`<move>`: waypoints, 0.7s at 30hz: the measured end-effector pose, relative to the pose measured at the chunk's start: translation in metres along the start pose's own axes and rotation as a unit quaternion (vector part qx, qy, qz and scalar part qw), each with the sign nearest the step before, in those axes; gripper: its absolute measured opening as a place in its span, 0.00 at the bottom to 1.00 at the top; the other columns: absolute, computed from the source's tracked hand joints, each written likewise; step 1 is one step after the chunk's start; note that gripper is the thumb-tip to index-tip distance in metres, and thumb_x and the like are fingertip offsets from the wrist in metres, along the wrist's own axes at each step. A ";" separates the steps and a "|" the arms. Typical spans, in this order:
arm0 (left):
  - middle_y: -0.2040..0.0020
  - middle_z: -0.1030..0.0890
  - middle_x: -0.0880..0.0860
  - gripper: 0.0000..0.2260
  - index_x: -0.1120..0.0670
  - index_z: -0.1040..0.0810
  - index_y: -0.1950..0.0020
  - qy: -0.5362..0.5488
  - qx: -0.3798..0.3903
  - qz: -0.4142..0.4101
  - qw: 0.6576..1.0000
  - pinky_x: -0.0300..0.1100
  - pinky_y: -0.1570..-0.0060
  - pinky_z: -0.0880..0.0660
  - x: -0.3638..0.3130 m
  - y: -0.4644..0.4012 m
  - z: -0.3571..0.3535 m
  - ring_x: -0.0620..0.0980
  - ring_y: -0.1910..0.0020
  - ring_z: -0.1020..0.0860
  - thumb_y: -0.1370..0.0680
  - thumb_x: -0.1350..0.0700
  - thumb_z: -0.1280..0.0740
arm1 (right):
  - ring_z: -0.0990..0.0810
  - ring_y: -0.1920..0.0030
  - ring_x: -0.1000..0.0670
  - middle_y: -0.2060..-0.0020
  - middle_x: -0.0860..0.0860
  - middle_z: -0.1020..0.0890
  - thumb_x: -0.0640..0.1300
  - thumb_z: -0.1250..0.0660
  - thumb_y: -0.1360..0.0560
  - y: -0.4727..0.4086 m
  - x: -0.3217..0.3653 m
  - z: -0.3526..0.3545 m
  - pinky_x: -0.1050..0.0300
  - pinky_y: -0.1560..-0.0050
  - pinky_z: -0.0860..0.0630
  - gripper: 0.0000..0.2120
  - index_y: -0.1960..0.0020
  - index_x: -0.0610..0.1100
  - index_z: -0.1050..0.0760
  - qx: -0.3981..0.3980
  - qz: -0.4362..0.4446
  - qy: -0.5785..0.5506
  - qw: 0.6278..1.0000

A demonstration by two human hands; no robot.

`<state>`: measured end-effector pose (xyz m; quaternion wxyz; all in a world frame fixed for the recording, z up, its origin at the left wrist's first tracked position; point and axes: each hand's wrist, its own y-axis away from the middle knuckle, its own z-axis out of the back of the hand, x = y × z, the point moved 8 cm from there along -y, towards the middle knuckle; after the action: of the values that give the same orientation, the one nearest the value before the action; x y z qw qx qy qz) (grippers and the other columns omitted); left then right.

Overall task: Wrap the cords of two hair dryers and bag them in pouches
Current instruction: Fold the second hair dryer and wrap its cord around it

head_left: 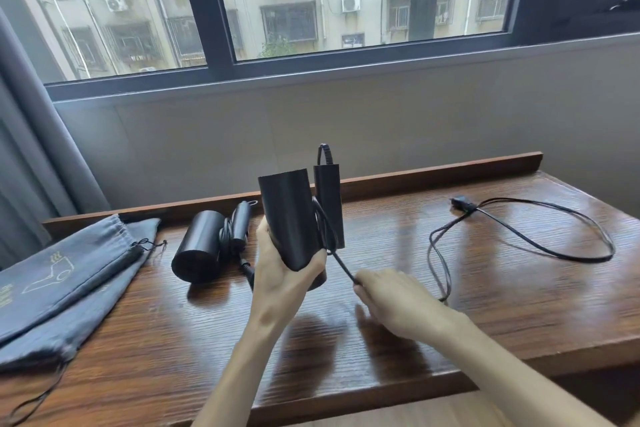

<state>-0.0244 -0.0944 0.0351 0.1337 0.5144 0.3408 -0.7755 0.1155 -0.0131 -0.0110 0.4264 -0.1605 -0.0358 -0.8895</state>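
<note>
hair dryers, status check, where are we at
Left hand grips second hair dryer upright; right hand pinches its cord, mostly loose on the table. First dryer lies wrapped. Both pouches unfilled. Nothing in the way.

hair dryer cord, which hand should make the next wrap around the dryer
Right. The right hand already pinches the cord just below the held hair dryer, with its slack trailing on that side of the table. The left hand grips the dryer body.

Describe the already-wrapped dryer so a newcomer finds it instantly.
On the wooden desk under the window, look between the grey pouches and the left hand. The wrapped dryer lies there untouched, cord bundled beside it, unlike the held dryer.
</note>
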 end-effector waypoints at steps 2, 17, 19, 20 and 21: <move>0.49 0.22 0.47 0.32 0.51 0.38 0.32 0.002 -0.003 0.008 1.000 0.24 0.61 0.27 0.004 -0.003 0.004 0.35 0.53 0.22 0.30 0.59 0.24 | 0.23 0.53 0.37 0.55 0.45 0.21 0.50 0.50 0.18 0.020 0.008 0.005 0.49 0.61 0.37 0.12 0.49 0.45 0.32 0.002 0.007 0.060 0.998; 0.46 0.23 0.41 0.32 0.46 0.39 0.32 -0.008 0.032 0.040 0.999 0.27 0.54 0.26 0.031 -0.001 -0.007 0.33 0.48 0.23 0.30 0.56 0.25 | 0.28 0.58 0.53 0.61 0.59 0.28 0.54 0.46 0.19 0.043 0.030 0.090 0.56 0.56 0.31 0.12 0.50 0.51 0.27 -0.003 0.135 0.142 0.981; 0.44 0.23 0.42 0.32 0.45 0.38 0.32 -0.006 0.040 0.047 0.998 0.30 0.52 0.26 0.033 -0.002 -0.009 0.36 0.46 0.22 0.30 0.55 0.24 | 0.31 0.59 0.56 0.64 0.60 0.30 0.53 0.41 0.20 0.034 0.028 0.099 0.56 0.55 0.30 0.08 0.53 0.52 0.25 0.007 0.155 0.115 0.981; 0.44 0.23 0.42 0.32 0.44 0.38 0.33 -0.005 0.044 0.050 0.998 0.31 0.51 0.26 0.033 -0.003 -0.010 0.38 0.46 0.22 0.30 0.54 0.24 | 0.31 0.60 0.57 0.65 0.60 0.29 0.52 0.39 0.21 0.031 0.030 0.102 0.55 0.55 0.29 0.08 0.55 0.52 0.24 0.013 0.168 0.099 0.981; 0.44 0.23 0.43 0.32 0.44 0.38 0.33 -0.004 0.046 0.051 0.998 0.31 0.51 0.26 0.033 -0.003 -0.011 0.39 0.45 0.22 0.30 0.53 0.24 | 0.30 0.61 0.57 0.65 0.59 0.27 0.50 0.37 0.21 0.028 0.032 0.104 0.55 0.55 0.28 0.07 0.55 0.51 0.23 0.024 0.178 0.089 0.980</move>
<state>-0.0330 -0.0800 0.0041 0.1509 0.5334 0.2779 -0.7845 0.1449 -0.0338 0.0958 0.5831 -0.0748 0.0101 -0.8089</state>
